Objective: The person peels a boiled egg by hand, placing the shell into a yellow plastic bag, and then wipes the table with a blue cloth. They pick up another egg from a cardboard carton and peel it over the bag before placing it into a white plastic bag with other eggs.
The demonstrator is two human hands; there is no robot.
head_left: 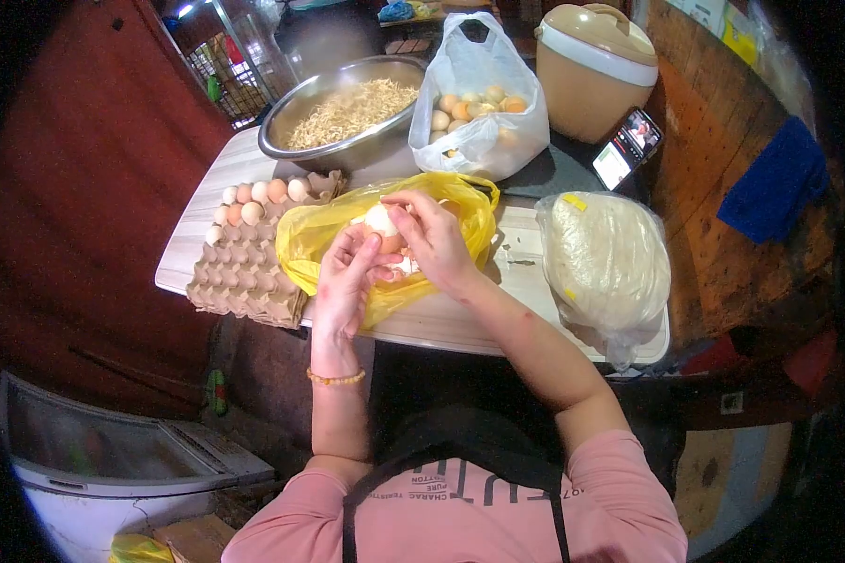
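Observation:
Above an open yellow plastic bag [305,235], a partly peeled egg [382,221] shows white on top and brown shell lower down. My left hand [347,272] grips it from the left and below. The fingers of my right hand [429,239] press on its upper right side. Bits of shell [406,264] lie in the bag under my hands. To the left, a cardboard egg tray [239,272] holds several brown and white eggs [252,213] in its far rows.
Behind are a steel bowl [274,141] of pale shreds, a white bag [483,75] of eggs and a beige lidded container [591,84]. A propped phone [629,148] and a wrapped pale bundle [606,263] stand right. The table edge [441,333] is near me.

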